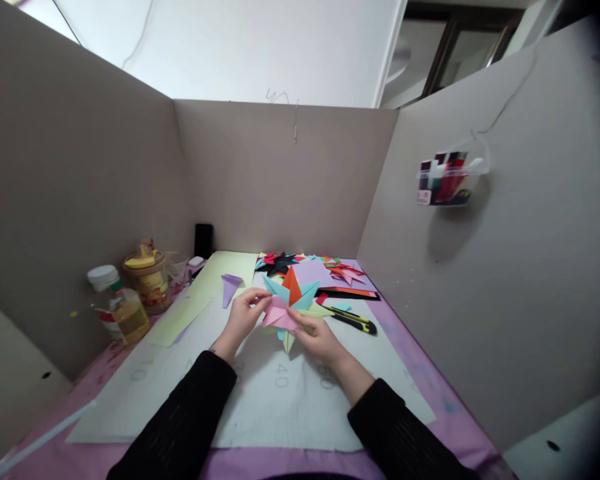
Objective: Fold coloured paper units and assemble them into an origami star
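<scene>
A folded paper star (276,313) with pink, light blue, orange and pale green points is held just above the white sheet. My left hand (246,319) pinches its pink part from the left, fingertips closed on the paper. On the other side my right hand (320,337) grips the pink and green edge, thumb on top. The orange point (291,287) stands up at the far side between two light blue points. A pale green point hangs down toward me. Left of the star lies a folded purple paper piece (231,289).
A black and yellow utility knife (353,320) lies right of the star. Behind are several finished paper stars (280,264) and a lilac sheet (310,273). Bottle (120,307), tub (149,280) and black phone (203,240) stand at left. Grey panels (285,180) enclose the table.
</scene>
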Demonstrator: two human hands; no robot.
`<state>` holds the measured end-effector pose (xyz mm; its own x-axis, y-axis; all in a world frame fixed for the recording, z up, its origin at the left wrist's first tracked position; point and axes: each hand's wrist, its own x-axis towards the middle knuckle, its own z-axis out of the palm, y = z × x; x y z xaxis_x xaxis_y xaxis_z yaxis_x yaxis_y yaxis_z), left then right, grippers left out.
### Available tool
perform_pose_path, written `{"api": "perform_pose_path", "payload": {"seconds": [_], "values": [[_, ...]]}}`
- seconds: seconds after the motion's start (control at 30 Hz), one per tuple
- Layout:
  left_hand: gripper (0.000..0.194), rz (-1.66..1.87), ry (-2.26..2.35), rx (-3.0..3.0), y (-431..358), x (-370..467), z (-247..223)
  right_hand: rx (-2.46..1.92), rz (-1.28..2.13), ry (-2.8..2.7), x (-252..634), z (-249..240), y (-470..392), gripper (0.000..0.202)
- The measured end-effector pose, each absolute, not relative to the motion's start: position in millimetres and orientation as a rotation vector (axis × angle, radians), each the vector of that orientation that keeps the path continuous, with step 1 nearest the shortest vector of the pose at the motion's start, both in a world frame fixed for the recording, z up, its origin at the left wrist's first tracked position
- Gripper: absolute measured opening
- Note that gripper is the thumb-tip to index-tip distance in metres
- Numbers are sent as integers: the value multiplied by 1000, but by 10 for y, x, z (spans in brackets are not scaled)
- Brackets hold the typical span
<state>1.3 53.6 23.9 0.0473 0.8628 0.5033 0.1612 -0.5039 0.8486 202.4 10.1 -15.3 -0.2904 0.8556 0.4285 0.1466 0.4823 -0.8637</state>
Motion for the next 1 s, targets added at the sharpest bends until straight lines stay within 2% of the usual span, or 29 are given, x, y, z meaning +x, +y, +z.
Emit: {"api": "perform_pose_path", "payload": {"seconds": [0.3,0.47,0.7,1.0], "values": [[11,1485,1051,1703,570,23,184,-864,944,-1720,2020,-134,91,47],[12,1641,1117,2084,570,-20,185,-886,927,-1699,2018,-112,90,48],[5,1620,1245,2455,541,-51,190,-877,858,-1724,2017,-135,104,52],[18,1470,1069,2489,530,-81,236,-908,666,-1828,2023,-131,84,56]]}}
